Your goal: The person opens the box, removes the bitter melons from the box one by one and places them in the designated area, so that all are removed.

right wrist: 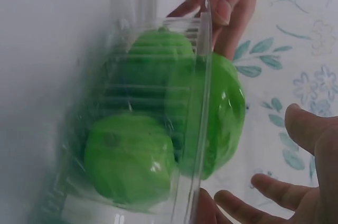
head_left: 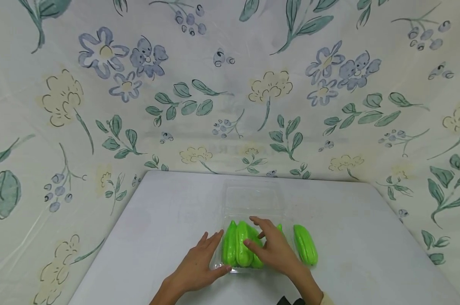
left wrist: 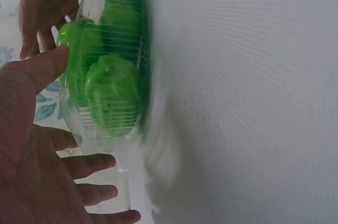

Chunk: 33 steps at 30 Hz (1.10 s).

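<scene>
Several glossy, ridged, long green vegetables that look like peppers (head_left: pixel 243 250) lie in a clear plastic container (head_left: pixel 237 270); one rests on top of the others. Its clear lid (head_left: pixel 253 199) is folded back flat behind it. My left hand (head_left: pixel 199 264) is at the container's left side, fingers spread, its thumb touching the near rim. Over the container's right part hovers my right hand (head_left: pixel 275 250), fingers loosely bent and apart, with nothing held; it hides some of the peppers. In the right wrist view, the right hand's fingers (right wrist: pixel 285 192) stand beside the container wall.
Another green pepper (head_left: pixel 305 245) lies on the white table (head_left: pixel 344 237), right of the container. A floral cloth (head_left: pixel 230 84) hangs behind the table and along both sides. A small black object (head_left: pixel 289 301) shows at the bottom edge.
</scene>
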### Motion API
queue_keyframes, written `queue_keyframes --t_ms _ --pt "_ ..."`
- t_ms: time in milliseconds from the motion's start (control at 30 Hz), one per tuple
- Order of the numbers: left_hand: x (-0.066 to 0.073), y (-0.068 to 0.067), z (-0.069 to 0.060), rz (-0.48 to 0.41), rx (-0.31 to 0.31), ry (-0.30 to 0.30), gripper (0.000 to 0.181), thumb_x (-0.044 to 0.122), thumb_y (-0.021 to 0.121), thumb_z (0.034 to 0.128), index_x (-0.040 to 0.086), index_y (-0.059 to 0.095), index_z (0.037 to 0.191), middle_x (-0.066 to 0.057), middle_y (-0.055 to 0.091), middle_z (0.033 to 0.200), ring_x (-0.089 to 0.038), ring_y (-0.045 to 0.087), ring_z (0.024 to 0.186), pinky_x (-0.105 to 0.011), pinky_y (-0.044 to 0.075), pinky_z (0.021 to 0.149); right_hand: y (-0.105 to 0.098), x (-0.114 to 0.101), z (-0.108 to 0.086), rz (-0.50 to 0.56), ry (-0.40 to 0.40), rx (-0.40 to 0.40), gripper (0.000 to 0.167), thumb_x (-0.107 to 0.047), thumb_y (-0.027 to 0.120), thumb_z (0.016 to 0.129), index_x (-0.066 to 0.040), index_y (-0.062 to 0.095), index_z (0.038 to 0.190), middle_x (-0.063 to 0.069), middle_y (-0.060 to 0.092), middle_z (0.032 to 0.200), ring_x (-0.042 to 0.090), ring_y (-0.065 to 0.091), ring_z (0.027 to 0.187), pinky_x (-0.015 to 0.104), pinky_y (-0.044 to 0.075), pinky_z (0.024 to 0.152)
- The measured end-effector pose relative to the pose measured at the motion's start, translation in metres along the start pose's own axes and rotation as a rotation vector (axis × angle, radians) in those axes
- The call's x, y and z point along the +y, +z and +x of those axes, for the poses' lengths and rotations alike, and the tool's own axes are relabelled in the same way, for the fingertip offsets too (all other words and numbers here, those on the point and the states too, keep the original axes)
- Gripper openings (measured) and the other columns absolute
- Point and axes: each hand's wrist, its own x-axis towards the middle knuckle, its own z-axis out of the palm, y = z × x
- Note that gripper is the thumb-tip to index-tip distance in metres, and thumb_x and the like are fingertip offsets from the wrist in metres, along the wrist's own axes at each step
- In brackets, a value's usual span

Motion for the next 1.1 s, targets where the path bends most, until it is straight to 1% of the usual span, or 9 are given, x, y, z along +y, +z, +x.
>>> queue_keyframes --t_ms 67,167,300,367,400,500,600,833,1100 --pt "0.0 0.0 0.0 0.0 -0.001 -0.001 0.09 0.058 0.063 0.0887 0.006 0.03 0.154 -0.013 0.041 0.151 -0.049 0.029 0.138 -0.067 0.037 0.097 0.004 -0.001 0.0 -0.01 -0.005 0.007 0.065 -0.04 0.07 0.092 -0.012 0.046 0.145 0.014 0.053 0.134 0.022 0.063 0.093 0.024 0.051 0.061" --pt "-0.001 0.001 0.0 0.003 -0.003 -0.001 0.09 0.059 0.063 0.0889 0.007 0.03 0.154 -0.013 0.041 0.151 -0.048 0.029 0.138 -0.066 0.037 0.097 0.011 -0.003 0.0 -0.032 -0.009 0.013 0.065 -0.04 0.07 0.091 -0.012 0.045 0.145 0.013 0.053 0.136 0.02 0.062 0.092 0.029 0.054 0.067" --pt "-0.002 0.001 0.0 0.009 0.002 0.007 0.09 0.059 0.062 0.0892 0.006 0.03 0.154 -0.012 0.041 0.151 -0.049 0.03 0.137 -0.065 0.038 0.097 0.019 -0.004 0.0 -0.074 -0.013 0.023 0.066 -0.041 0.071 0.091 -0.011 0.047 0.145 0.012 0.053 0.135 0.023 0.061 0.106 0.041 0.053 0.084" --pt "-0.002 0.002 0.0 0.007 0.005 0.009 0.089 0.059 0.062 0.0894 0.006 0.03 0.154 -0.012 0.041 0.151 -0.049 0.03 0.137 -0.065 0.038 0.097 0.022 -0.004 0.0 -0.087 -0.01 0.031 0.065 -0.041 0.071 0.09 -0.011 0.048 0.143 0.012 0.054 0.134 0.024 0.059 0.111 0.043 0.052 0.086" --pt "-0.002 0.002 0.0 0.006 0.007 0.01 0.089 0.059 0.062 0.0894 0.006 0.03 0.154 -0.012 0.041 0.151 -0.049 0.03 0.137 -0.066 0.038 0.097 0.023 -0.004 0.0 -0.097 -0.008 0.035 0.065 -0.042 0.071 0.09 -0.011 0.05 0.143 0.012 0.054 0.133 0.024 0.059 0.112 0.043 0.052 0.086" --pt "-0.002 0.002 -0.001 0.002 0.006 0.005 0.089 0.059 0.061 0.0894 0.007 0.029 0.154 -0.012 0.042 0.15 -0.049 0.03 0.138 -0.066 0.038 0.096 0.026 -0.004 0.001 -0.114 0.003 0.039 0.062 -0.044 0.071 0.089 -0.011 0.055 0.139 0.012 0.054 0.133 0.02 0.061 0.104 0.038 0.053 0.081" --pt "-0.002 0.003 0.0 0.004 0.001 0.0 0.09 0.061 0.06 0.0895 0.008 0.029 0.155 -0.011 0.042 0.15 -0.048 0.03 0.138 -0.066 0.038 0.096 0.027 -0.003 0.001 -0.143 0.005 0.035 0.059 -0.045 0.071 0.089 -0.01 0.058 0.135 0.012 0.053 0.133 0.02 0.06 0.101 0.038 0.053 0.08" --pt "-0.001 0.003 -0.001 0.011 -0.005 -0.002 0.09 0.062 0.059 0.0898 0.007 0.029 0.154 -0.012 0.043 0.15 -0.048 0.03 0.138 -0.066 0.039 0.096 0.028 -0.005 0.0 -0.158 0.004 0.034 0.058 -0.039 0.076 0.085 -0.01 0.06 0.133 0.015 0.053 0.133 0.031 0.058 0.113 0.049 0.051 0.089" --pt "0.001 0.002 -0.001 0.004 -0.014 -0.017 0.09 0.06 0.06 0.0896 0.008 0.028 0.155 -0.014 0.042 0.15 -0.048 0.029 0.138 -0.067 0.038 0.096 0.028 -0.006 -0.001 -0.104 -0.001 0.063 0.053 -0.028 0.078 0.084 -0.007 0.06 0.129 0.016 0.055 0.132 0.033 0.058 0.115 0.048 0.051 0.089"
